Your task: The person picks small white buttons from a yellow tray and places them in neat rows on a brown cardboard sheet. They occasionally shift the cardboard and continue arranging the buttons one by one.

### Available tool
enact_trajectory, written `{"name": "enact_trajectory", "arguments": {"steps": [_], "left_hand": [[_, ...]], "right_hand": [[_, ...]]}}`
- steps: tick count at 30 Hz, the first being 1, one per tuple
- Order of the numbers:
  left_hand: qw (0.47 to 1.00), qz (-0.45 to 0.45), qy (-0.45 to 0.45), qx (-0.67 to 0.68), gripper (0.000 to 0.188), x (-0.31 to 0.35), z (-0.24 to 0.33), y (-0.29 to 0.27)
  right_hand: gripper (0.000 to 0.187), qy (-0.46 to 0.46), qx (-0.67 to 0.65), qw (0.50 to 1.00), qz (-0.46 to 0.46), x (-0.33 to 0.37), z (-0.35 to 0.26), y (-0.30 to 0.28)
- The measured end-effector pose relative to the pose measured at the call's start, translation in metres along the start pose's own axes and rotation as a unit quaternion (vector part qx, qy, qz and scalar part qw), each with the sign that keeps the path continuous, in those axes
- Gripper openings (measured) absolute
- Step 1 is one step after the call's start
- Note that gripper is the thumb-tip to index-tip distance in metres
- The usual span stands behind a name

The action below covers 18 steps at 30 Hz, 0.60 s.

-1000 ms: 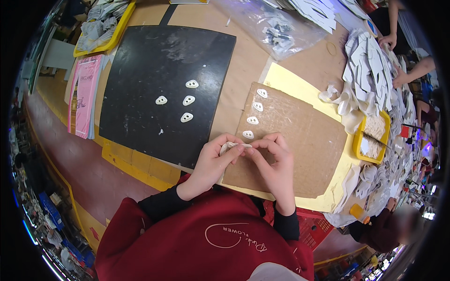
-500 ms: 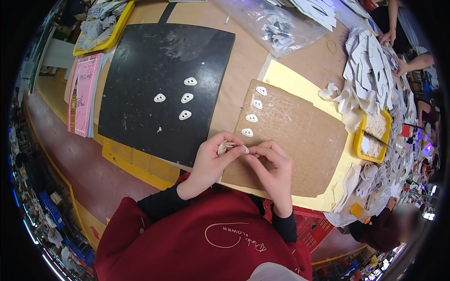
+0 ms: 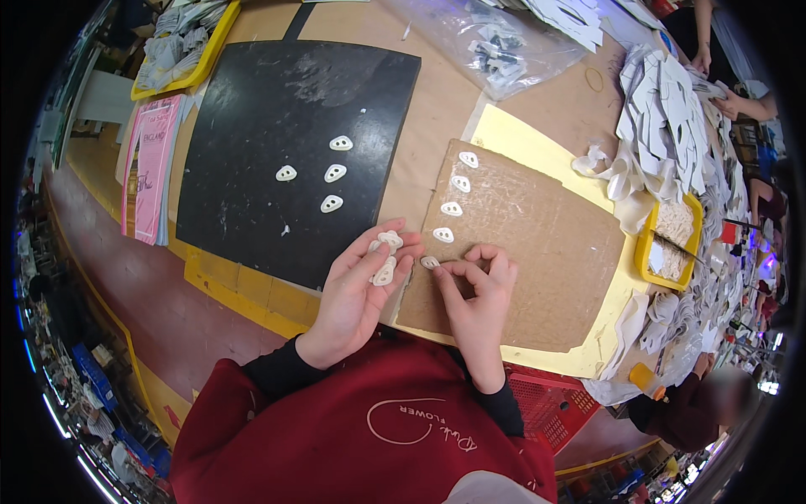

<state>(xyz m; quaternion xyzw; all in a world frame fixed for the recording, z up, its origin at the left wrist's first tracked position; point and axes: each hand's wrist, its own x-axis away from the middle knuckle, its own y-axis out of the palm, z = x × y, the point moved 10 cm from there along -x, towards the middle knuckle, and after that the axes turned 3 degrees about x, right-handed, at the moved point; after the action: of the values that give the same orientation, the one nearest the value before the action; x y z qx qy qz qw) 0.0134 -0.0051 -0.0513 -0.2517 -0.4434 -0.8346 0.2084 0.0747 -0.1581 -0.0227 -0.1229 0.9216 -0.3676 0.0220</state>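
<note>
**A:** What are the hands doing?

**B:** The left hand is cupped, palm up, with a few small white oval pieces lying on its fingers. The right hand is curled, thumb and forefinger pinched on a single white piece at the near left edge of the brown cardboard sheet.

**A:** So both are closed on something?

**B:** The right one grips its piece at the fingertips; the left is half closed, cradling its pieces rather than clamping them.

**A:** Where are they relative to the cardboard?

**B:** The right hand lies over the cardboard's near left corner. The left hand is just left of that edge, above the gap between the cardboard and the black mat.

**A:** What else is on the cardboard?

**B:** A row of four white pieces runs along its left side, from the far corner toward the pinched piece. A yellow sheet lies under the cardboard and shows along its far and right edges.

**A:** And beyond it?

**B:** Left of the cardboard, four more white pieces lie on the black mat. Right of it stands a yellow tray, with a heap of white cut shapes farther back. Another person's hands work at the far right of the worktop.
</note>
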Motion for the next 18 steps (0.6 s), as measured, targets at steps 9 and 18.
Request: {"name": "enact_trajectory", "arguments": {"steps": [9,18], "left_hand": [[0.99,-0.049,0.015,-0.129,0.023,-0.001,-0.014,-0.008],[0.958,-0.079,0.022,-0.276,0.016,0.001,-0.02,-0.004]], "right_hand": [[0.011,-0.013,0.086,0.995,0.046,0.003,-0.005,-0.002],[0.01,-0.022,-0.102,0.995,-0.001,0.003,-0.011,-0.009]]}}
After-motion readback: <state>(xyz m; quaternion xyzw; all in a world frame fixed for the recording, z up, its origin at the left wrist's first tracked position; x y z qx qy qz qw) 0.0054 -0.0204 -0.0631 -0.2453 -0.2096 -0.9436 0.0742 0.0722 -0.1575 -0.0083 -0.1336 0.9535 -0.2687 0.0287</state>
